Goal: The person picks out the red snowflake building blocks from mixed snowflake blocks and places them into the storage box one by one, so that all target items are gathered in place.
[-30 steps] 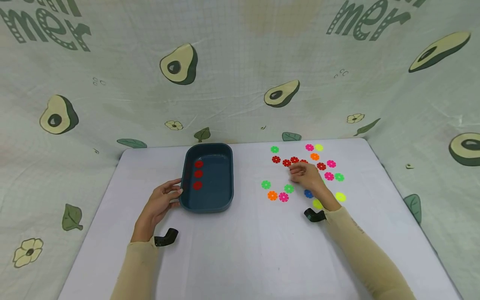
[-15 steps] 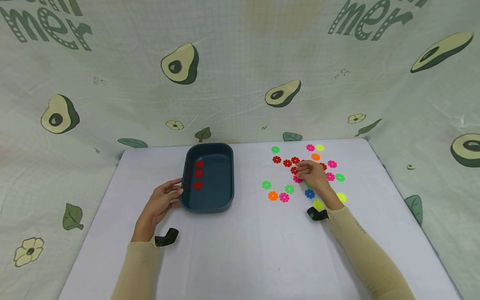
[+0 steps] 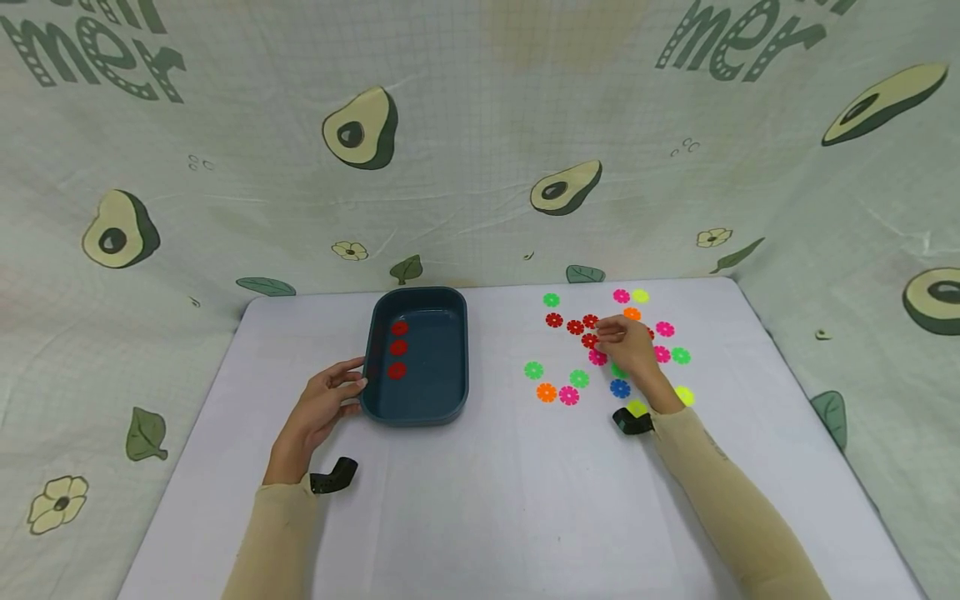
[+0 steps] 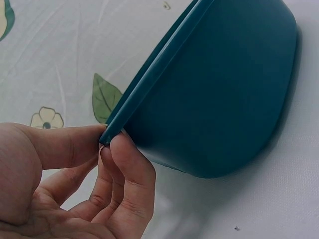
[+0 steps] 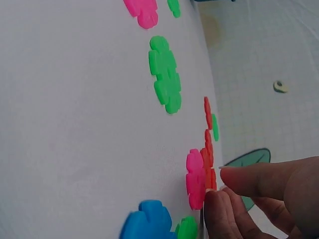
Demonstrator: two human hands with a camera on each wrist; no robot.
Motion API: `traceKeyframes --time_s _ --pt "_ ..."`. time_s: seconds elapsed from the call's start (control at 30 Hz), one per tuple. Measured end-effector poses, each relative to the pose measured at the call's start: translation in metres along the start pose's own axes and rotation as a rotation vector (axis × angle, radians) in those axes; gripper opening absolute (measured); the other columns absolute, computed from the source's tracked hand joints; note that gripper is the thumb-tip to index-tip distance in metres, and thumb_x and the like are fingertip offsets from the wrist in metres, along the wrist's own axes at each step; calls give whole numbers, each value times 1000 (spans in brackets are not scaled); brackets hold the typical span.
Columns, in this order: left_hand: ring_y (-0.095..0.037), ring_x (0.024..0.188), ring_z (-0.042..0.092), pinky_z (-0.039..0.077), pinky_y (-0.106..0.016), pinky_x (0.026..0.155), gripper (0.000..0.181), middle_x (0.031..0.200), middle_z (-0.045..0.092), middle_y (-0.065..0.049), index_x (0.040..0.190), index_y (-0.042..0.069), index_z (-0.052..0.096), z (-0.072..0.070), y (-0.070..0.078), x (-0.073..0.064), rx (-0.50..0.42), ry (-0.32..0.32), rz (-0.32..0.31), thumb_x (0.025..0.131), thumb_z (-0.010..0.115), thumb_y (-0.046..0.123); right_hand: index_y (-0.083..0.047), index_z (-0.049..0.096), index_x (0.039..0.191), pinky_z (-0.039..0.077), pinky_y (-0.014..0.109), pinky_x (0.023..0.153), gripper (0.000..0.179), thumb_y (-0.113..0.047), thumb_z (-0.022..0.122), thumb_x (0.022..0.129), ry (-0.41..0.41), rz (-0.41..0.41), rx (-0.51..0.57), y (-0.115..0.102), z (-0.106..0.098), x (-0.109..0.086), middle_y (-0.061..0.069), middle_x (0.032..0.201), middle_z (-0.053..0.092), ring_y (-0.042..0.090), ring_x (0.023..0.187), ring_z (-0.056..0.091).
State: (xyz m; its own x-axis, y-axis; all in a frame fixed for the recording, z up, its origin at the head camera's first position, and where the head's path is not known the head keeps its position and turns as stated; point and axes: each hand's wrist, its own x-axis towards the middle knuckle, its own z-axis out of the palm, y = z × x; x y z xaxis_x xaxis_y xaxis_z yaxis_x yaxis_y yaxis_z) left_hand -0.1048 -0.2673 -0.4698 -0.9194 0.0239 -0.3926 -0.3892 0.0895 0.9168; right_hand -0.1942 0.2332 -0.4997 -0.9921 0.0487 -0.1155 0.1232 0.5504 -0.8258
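My left hand [image 3: 326,400] pinches the left rim of a dark blue rectangular tray [image 3: 450,400]; in the left wrist view, thumb and fingers meet over that rim. Three red flower-shaped discs [image 3: 397,347] lie inside. To the right, my right hand [image 3: 628,346] is low over a cluster of notched plastic discs, thumb and fingertips slightly apart beside red discs [image 3: 575,327]. A pink disc [image 5: 195,179] and red discs [image 5: 208,144] show right by the fingertips in the right wrist view. The hand covers part of the cluster in the head view.
Around the right hand lie green [image 3: 533,370], orange [image 3: 547,392], blue [image 3: 620,389] and yellow discs [image 3: 683,396]. Black wrist cameras [image 3: 333,476] jut out from both cuffs. A printed cloth [image 3: 465,125] hangs behind the white table [image 3: 480,517].
My right hand has shifted a little to the right over the discs, uncovering a red and a pink disc. The left hand and tray have stayed in place.
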Motion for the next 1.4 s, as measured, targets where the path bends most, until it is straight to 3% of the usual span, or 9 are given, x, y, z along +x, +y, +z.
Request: traceKeyframes --time_s 0.27,0.47,0.8,1.07,1.4 --pt "-7 91 59 57 -25 76 58 116 55 0 162 1 38 1 0 0 4 6 -8 109 58 6 7 65 130 58 44 99 35 0 74 97 12 -45 -90 1 6 5 27 125 65 41 112 66" --pt "-7 89 59 56 -25 74 58 115 55 0 162 0 38 1 1 0 3 7 -6 108 58 5 8 66 125 56 51 100 32 3 75 95 -4 -78 -150 -2 10 6 27 121 67 41 109 64" --pt "-7 89 59 57 -25 74 58 114 56 1 162 0 38 0 1 0 8 2 -4 108 59 5 6 67 121 57 39 89 29 4 76 94 -8 -74 -165 -9 11 8 23 111 67 36 101 63" --pt "-7 90 59 57 -26 74 58 115 55 0 162 0 37 0 1 -1 12 -4 -2 108 59 5 7 68 122 53 21 75 28 4 75 95 -13 -95 -124 -14 8 6 24 109 67 35 97 64" --pt "-7 90 59 57 -26 74 58 115 56 1 162 1 37 0 1 -1 12 -9 0 108 59 5 8 69 124 58 29 82 28 5 71 97 -76 -150 -68 -39 13 -3 26 115 69 38 101 66"
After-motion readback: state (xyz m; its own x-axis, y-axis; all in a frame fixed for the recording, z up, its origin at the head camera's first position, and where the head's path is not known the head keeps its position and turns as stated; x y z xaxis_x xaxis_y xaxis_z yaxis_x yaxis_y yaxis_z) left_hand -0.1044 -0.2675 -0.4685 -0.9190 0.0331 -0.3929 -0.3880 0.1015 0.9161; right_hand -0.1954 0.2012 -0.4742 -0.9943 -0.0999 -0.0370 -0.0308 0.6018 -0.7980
